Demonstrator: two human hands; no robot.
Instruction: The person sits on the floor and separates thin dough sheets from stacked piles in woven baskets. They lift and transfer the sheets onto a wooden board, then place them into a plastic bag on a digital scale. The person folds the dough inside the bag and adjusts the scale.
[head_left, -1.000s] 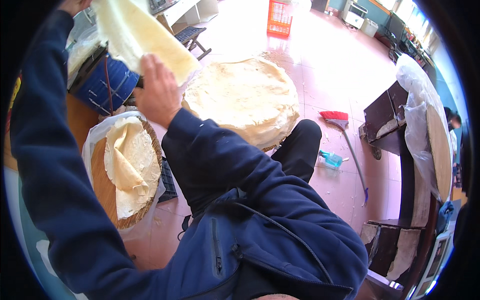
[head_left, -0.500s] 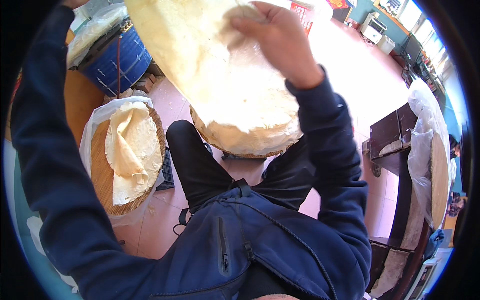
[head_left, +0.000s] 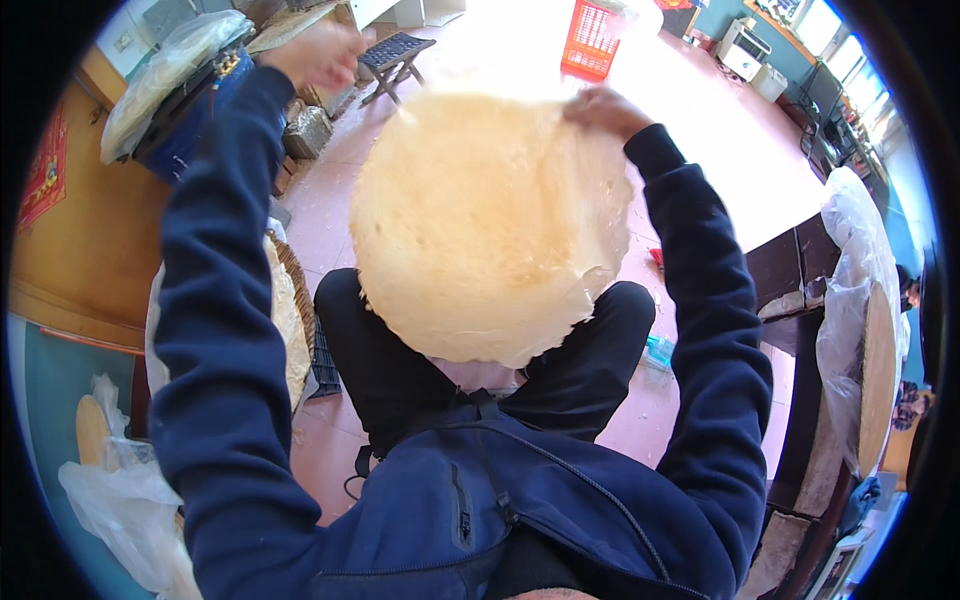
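Note:
A large, round, thin flatbread [head_left: 470, 220] spreads out in front of me, between and above my knees. It is pale tan with a ragged rim and covers what lies under it. My right hand [head_left: 605, 110] has its fingers curled at the flatbread's far right edge, gripping it. Farther left, my left hand [head_left: 320, 55] is raised apart from the flatbread and smeared by motion. Its finger positions are unclear. Beside my left knee, my sleeve partly hides another folded flatbread [head_left: 300, 320] on a round woven board.
At far left stands a blue drum [head_left: 185, 120] topped with clear plastic. A folding stool [head_left: 395, 52] and a red plastic basket [head_left: 590, 45] stand ahead. Dark wooden furniture [head_left: 790, 270] with a plastic-draped round board [head_left: 877, 370] is at right.
The raised flatbread has come down and now lies spread in front of me. My left hand has swung in from the far upper left; my right hand has moved slightly right and down.

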